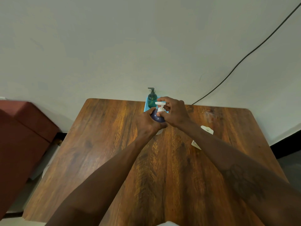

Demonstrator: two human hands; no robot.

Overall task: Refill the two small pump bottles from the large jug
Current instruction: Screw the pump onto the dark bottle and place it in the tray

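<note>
A small dark blue pump bottle (156,118) with a white pump head (160,106) is held over the far middle of the wooden table (101,144). My left hand (147,123) wraps its body from the left. My right hand (175,112) grips the white pump collar with its fingertips. Behind them a green pump bottle (152,98) with a dark pump stands upright on a light blue tray (146,106) against the wall. The large white jug (207,130) stands on the table to the right, mostly hidden behind my right forearm.
A white wall rises just behind the table's far edge, with a black cable (244,58) running down it to the right. A dark red box-like seat (24,132) stands on the floor to the left of the table.
</note>
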